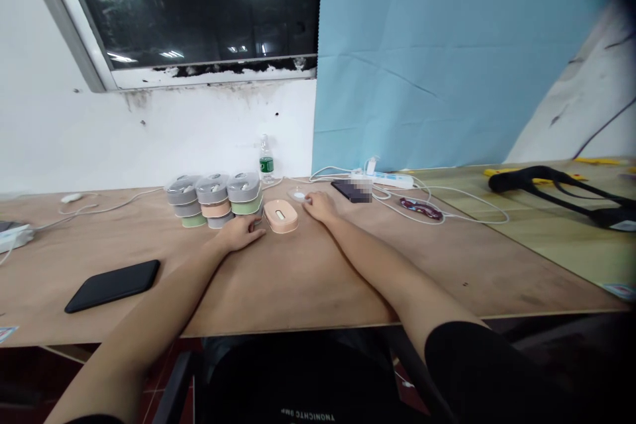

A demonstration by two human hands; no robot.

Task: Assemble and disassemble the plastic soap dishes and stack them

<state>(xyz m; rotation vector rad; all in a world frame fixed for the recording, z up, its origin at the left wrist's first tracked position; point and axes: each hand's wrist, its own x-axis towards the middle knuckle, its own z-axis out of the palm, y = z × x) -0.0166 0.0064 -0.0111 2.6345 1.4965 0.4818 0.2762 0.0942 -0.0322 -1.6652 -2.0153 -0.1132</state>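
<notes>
Well, from where I stand, the left end of the tabletop [308,278] holds a white power strip [18,236] at its edge, then a black phone [113,285] lying flat nearer the person. Farther back stand close-set stacks of containers [213,209] in grey, peach and green, with clear tops. The left hand [242,233] rests just in front of the right-hand stack, thumb apart from the fingers and seemingly gripping nothing. Between the two hands sits a peach box [281,215], flat on the wood, a pale slot-like mark in its top. It looks like light, stiff plastic, its gloss perhaps a bit slippery; I'd take it by both long sides, below the rim. Behind it a bottle [267,159] stands upright by the wall. Just right of the box lies a clear piece [299,194], with the right hand [319,205] at its edge; whether the fingers pinch it or merely touch it, I can't tell. It seems thin and almost weightless, maybe easily cracked, so it's best held by the rim. Farther right come a dark phone [342,189], tangled white cables and a maroon item [421,208].
</notes>
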